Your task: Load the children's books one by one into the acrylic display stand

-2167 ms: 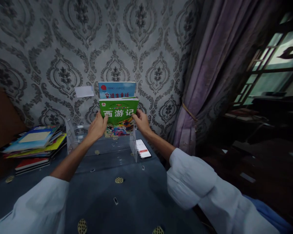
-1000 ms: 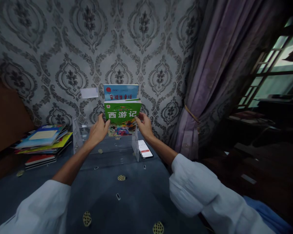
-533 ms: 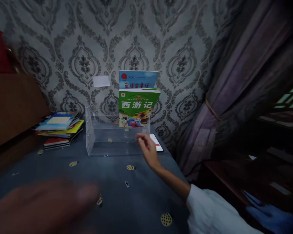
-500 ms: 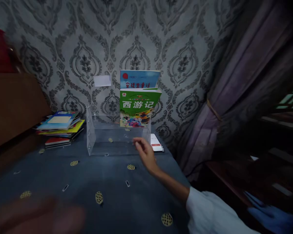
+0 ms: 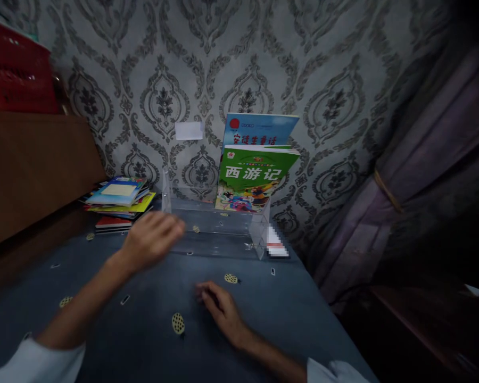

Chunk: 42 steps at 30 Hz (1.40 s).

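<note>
A green picture book [image 5: 253,178] stands upright at the right end of a clear acrylic rack [image 5: 207,229], in front of a blue book [image 5: 259,130]. My left hand [image 5: 151,242] hovers over the cloth, stretched toward a stack of books [image 5: 117,205] at the left; its fingers look loosely extended and hold nothing, though they are blurred. My right hand [image 5: 217,308] rests on the blue tablecloth [image 5: 151,330] near me with fingers curled loosely, empty.
A phone [image 5: 277,247] lies just right of the rack. A brown wooden panel [image 5: 27,170] rises at the left with a red box [image 5: 16,69] above it. Purple curtains [image 5: 415,159] hang at the right. Patterned wallpaper backs the table.
Both hands have let go of the green book, now standing in the rack. My right hand dropped back to the cloth; my left swung out toward the book stack. The view turned left.
</note>
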{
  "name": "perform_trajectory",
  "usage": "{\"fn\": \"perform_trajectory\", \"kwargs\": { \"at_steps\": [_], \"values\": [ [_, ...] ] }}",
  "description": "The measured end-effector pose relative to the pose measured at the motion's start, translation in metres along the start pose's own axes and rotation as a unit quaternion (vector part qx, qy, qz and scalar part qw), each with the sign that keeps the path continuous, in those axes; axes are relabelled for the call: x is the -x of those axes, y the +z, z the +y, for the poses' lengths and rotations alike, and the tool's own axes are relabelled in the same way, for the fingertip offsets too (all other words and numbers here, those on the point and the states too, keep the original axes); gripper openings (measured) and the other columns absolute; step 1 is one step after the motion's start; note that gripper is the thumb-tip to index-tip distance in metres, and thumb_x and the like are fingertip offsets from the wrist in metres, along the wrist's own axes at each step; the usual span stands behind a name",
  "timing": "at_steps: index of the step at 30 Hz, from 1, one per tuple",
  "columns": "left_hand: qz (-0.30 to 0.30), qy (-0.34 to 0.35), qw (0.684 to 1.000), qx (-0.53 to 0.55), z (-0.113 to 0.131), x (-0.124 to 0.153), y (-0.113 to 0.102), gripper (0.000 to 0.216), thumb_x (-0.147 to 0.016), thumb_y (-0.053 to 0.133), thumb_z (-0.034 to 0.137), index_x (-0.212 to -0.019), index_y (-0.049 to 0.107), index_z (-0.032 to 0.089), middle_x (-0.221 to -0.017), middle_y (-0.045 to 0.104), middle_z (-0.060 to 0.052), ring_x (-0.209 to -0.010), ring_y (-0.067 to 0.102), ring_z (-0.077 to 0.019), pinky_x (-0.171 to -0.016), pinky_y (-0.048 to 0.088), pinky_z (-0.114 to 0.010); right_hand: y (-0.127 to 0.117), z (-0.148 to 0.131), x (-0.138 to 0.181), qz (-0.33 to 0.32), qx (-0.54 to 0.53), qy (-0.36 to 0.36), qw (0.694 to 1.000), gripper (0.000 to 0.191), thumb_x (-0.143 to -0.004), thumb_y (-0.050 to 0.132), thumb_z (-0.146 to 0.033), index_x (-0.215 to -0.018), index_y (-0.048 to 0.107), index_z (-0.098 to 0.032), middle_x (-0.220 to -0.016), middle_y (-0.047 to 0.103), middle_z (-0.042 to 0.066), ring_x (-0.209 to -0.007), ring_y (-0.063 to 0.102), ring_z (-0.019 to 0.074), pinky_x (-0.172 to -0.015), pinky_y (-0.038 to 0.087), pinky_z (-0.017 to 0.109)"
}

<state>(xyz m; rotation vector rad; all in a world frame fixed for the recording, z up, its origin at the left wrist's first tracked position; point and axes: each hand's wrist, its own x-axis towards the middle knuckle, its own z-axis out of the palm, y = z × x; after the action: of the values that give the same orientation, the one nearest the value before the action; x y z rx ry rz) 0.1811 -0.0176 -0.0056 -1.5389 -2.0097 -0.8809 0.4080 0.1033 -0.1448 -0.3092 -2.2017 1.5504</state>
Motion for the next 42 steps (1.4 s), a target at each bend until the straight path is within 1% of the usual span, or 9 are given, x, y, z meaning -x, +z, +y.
{"fn": "perform_trajectory", "kwargs": {
  "at_steps": [2, 4, 6, 9, 13, 18, 22, 30, 42],
  "values": [
    [-0.036, -0.029, 0.993, -0.106, -0.037, -0.018, -0.001, 0.032, -0.092, 0.047, 0.022, -0.118, 0.067, 0.022, -0.131, 0.063, -0.019, -0.13, 0.054, -0.0375, -0.11, 0.039, -0.064, 0.001, 0.008, 0.002, 0.007, -0.022, 0.018, 1.0, 0.041, -0.097, 0.046, -0.058, -0.112, 0.067, -0.026, -0.095, 0.074, 0.008, -0.087, 0.07, 0.0259, -0.078, 0.056, 0.042],
    [-0.04, -0.123, 0.969, -0.21, -0.079, -0.03, -0.002, 0.054, -0.086, 0.044, 0.014, -0.139, 0.053, 0.011, -0.153, 0.042, -0.028, -0.145, 0.035, -0.0441, -0.11, 0.026, -0.077, 0.001, 0.013, 0.002, 0.009, -0.051, 0.03, 0.998, 0.045, -0.095, 0.049, -0.062, -0.112, 0.065, -0.024, -0.095, 0.074, 0.009, -0.086, 0.071, 0.0253, -0.074, 0.057, 0.04],
    [-0.077, -0.192, 0.946, -0.252, -0.119, -0.035, -0.001, 0.064, -0.084, 0.043, 0.012, -0.147, 0.041, 0.004, -0.159, 0.03, -0.032, -0.15, 0.023, -0.0463, -0.107, 0.019, -0.083, 0.001, 0.014, 0.001, 0.011, -0.071, 0.035, 0.997, 0.047, -0.094, 0.051, -0.065, -0.112, 0.066, -0.023, -0.094, 0.074, 0.009, -0.085, 0.071, 0.0244, -0.073, 0.057, 0.038],
    [-0.141, -0.212, 0.928, -0.272, -0.16, -0.033, 0.003, 0.068, -0.083, 0.04, 0.008, -0.151, 0.039, 0.008, -0.16, 0.03, -0.029, -0.152, 0.023, -0.0432, -0.108, 0.018, -0.083, 0.001, 0.013, -0.001, 0.01, -0.08, 0.036, 0.996, 0.05, -0.093, 0.051, -0.067, -0.111, 0.066, -0.023, -0.093, 0.073, 0.009, -0.084, 0.07, 0.0231, -0.073, 0.057, 0.037],
    [-0.192, -0.218, 0.912, -0.288, -0.183, -0.034, 0.008, 0.065, -0.088, 0.036, 0.009, -0.152, 0.041, 0.016, -0.159, 0.037, -0.024, -0.149, 0.031, -0.0419, -0.106, 0.022, -0.083, 0.001, 0.013, 0.0, 0.006, -0.086, 0.046, 0.995, 0.054, -0.092, 0.051, -0.069, -0.111, 0.065, -0.021, -0.094, 0.073, 0.009, -0.083, 0.069, 0.0221, -0.074, 0.056, 0.036],
    [-0.207, -0.2, 0.902, -0.321, -0.189, -0.042, 0.008, 0.06, -0.092, 0.03, 0.006, -0.149, 0.046, 0.017, -0.153, 0.046, -0.025, -0.141, 0.043, -0.0419, -0.105, 0.022, -0.083, 0.001, 0.017, 0.0, 0.008, -0.079, 0.052, 0.995, 0.061, -0.091, 0.049, -0.074, -0.111, 0.065, -0.019, -0.093, 0.073, 0.01, -0.083, 0.069, 0.0212, -0.074, 0.055, 0.035],
    [-0.228, -0.166, 0.887, -0.365, -0.183, -0.041, 0.003, 0.059, -0.092, 0.025, 0.003, -0.145, 0.049, 0.012, -0.141, 0.056, -0.027, -0.129, 0.054, -0.0416, -0.104, 0.027, -0.08, 0.0, 0.014, -0.001, 0.0, -0.081, 0.053, 0.995, 0.06, -0.091, 0.05, -0.073, -0.112, 0.065, -0.019, -0.093, 0.073, 0.01, -0.082, 0.069, 0.0207, -0.074, 0.054, 0.035],
    [-0.246, -0.147, 0.875, -0.389, -0.16, -0.03, -0.003, 0.049, -0.091, 0.028, 0.006, -0.13, 0.058, 0.009, -0.119, 0.068, -0.025, -0.111, 0.065, -0.0391, -0.103, 0.03, -0.073, 0.0, 0.013, -0.001, -0.001, -0.095, 0.042, 0.995, 0.057, -0.091, 0.052, -0.071, -0.111, 0.065, -0.019, -0.092, 0.072, 0.009, -0.08, 0.067, 0.0196, -0.072, 0.054, 0.034],
    [-0.254, -0.139, 0.871, -0.398, -0.113, 0.011, -0.005, 0.049, -0.092, 0.03, 0.008, -0.132, 0.054, -0.001, -0.111, 0.07, -0.029, -0.097, 0.071, -0.0403, -0.102, 0.031, -0.069, 0.001, 0.015, -0.002, -0.004, -0.099, 0.038, 0.994, 0.053, -0.092, 0.053, -0.067, -0.11, 0.065, -0.019, -0.091, 0.073, 0.008, -0.078, 0.068, 0.0183, -0.072, 0.055, 0.033]
  ]
}}
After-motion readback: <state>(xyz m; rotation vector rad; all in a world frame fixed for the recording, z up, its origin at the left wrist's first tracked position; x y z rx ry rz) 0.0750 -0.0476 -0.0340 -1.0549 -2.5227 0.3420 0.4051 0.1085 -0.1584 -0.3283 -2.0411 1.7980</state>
